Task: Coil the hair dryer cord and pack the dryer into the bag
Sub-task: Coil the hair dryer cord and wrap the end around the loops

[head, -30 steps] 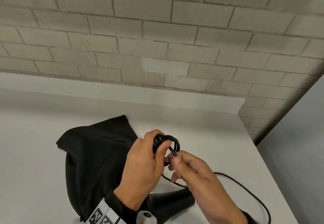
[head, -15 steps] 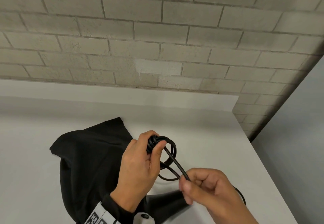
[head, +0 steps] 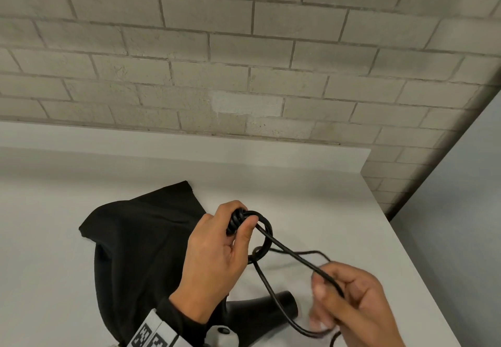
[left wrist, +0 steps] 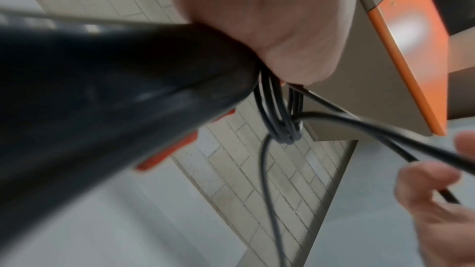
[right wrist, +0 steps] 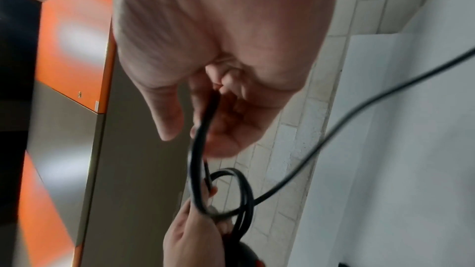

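Note:
My left hand (head: 217, 254) holds the black hair dryer (head: 260, 317) by its handle above the table, thumb pressing several coiled loops of black cord (head: 238, 220) against the handle's top. In the left wrist view the dryer (left wrist: 102, 109) fills the left side, with the cord loops (left wrist: 280, 117) bunched below my palm. My right hand (head: 349, 303) is lower right and pinches the loose cord (head: 298, 260), which runs taut from the coil; the right wrist view shows that cord (right wrist: 203, 129) passing between thumb and fingers. The black fabric bag (head: 135, 238) lies flat to the left.
The white table (head: 325, 211) meets a grey brick wall (head: 244, 61) at the back, and its right edge drops off near my right hand. Slack cord loops down below the dryer. Orange-and-grey panels (left wrist: 401, 48) show in the wrist views.
My right hand slid down and to the right along the cord, away from the coil, drawing out a longer taut length. The left hand kept its hold on the dryer and coil.

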Tool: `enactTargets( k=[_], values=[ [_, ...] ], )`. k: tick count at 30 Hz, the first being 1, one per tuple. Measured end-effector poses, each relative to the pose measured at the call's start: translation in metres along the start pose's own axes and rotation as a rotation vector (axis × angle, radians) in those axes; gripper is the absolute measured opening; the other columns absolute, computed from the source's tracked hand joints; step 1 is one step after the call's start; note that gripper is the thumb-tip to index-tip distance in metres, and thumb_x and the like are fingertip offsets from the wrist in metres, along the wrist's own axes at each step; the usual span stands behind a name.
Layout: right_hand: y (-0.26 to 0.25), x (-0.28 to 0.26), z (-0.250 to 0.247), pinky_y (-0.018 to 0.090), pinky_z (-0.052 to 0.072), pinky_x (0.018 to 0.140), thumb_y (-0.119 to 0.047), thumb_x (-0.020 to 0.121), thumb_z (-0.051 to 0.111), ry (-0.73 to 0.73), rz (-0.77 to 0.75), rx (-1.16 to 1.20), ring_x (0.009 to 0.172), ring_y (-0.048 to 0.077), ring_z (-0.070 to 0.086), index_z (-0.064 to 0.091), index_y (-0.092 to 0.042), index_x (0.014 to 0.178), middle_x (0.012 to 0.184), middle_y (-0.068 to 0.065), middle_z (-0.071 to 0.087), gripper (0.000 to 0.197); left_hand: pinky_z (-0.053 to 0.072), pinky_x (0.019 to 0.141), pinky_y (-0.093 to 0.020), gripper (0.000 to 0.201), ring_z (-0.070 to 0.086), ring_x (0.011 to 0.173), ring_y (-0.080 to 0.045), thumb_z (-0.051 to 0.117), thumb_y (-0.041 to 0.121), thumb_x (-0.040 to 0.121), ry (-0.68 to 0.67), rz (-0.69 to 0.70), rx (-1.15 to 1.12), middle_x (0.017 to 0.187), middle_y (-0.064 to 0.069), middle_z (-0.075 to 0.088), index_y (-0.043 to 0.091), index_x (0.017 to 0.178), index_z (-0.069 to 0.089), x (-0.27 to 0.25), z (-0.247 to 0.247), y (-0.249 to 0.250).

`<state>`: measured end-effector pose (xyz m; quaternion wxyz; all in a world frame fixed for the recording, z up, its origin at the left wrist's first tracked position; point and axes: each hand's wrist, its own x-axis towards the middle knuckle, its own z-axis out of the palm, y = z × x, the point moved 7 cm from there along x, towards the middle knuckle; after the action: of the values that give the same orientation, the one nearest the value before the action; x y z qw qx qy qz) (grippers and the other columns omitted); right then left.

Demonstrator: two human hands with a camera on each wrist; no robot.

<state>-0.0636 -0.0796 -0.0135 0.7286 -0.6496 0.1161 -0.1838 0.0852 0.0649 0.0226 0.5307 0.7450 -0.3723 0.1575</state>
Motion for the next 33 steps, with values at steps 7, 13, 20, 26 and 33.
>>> enactTargets(
  k=[7,13,20,26,33],
  values=[
    [0.004,-0.005,-0.039,0.022,0.047,0.066,-0.046,0.050,0.093,-0.054,0.048,-0.110,0.059,0.025,0.054,0.063,-0.005,0.064,0.062,0.018,0.057,0.052,0.053,0.054,-0.042,0.033,0.058,0.061,-0.017,0.040,0.063,0.094,0.024,-0.021,-0.025,0.075,0.010,0.056,0.033,0.102,0.052,0.003,-0.001,-0.005],
    [0.034,-0.023,-0.045,0.056,0.030,0.108,0.011,0.101,0.024,-0.017,0.028,0.427,0.098,0.042,0.055,0.038,0.020,0.119,0.102,0.030,0.054,0.025,0.053,0.055,-0.041,0.032,0.059,0.062,-0.016,0.040,0.061,0.094,0.017,-0.021,-0.016,0.076,0.010,0.057,0.033,0.103,0.052,0.004,-0.001,-0.007],
    [0.026,-0.040,-0.079,0.017,0.028,0.047,-0.059,0.031,0.091,0.028,0.279,-0.259,0.042,0.013,0.037,0.057,-0.004,0.047,0.045,0.007,0.041,0.068,0.054,0.054,-0.030,0.019,0.061,0.058,-0.011,0.049,0.046,0.096,0.079,-0.067,-0.036,0.071,0.008,0.060,0.029,0.101,0.055,0.008,-0.011,-0.013],
    [0.029,-0.054,-0.119,0.011,0.051,0.061,-0.047,0.060,0.085,0.394,0.156,-0.313,0.061,0.032,0.067,0.070,0.000,0.061,0.061,0.020,0.067,0.050,0.045,0.043,-0.022,0.015,0.052,0.044,-0.010,0.053,0.037,0.092,0.107,-0.134,-0.076,0.065,0.005,0.058,0.025,0.100,0.057,0.009,-0.024,-0.025],
    [0.009,-0.037,-0.090,0.006,0.046,0.056,0.005,0.073,0.078,0.854,-0.210,-0.405,0.062,0.000,0.059,0.062,-0.038,0.083,0.085,-0.009,0.068,0.046,0.034,0.048,-0.010,0.027,0.046,0.047,-0.005,0.041,0.057,0.093,0.012,-0.132,-0.046,0.064,0.018,0.053,0.035,0.104,0.053,0.005,-0.006,-0.020]
  ],
)
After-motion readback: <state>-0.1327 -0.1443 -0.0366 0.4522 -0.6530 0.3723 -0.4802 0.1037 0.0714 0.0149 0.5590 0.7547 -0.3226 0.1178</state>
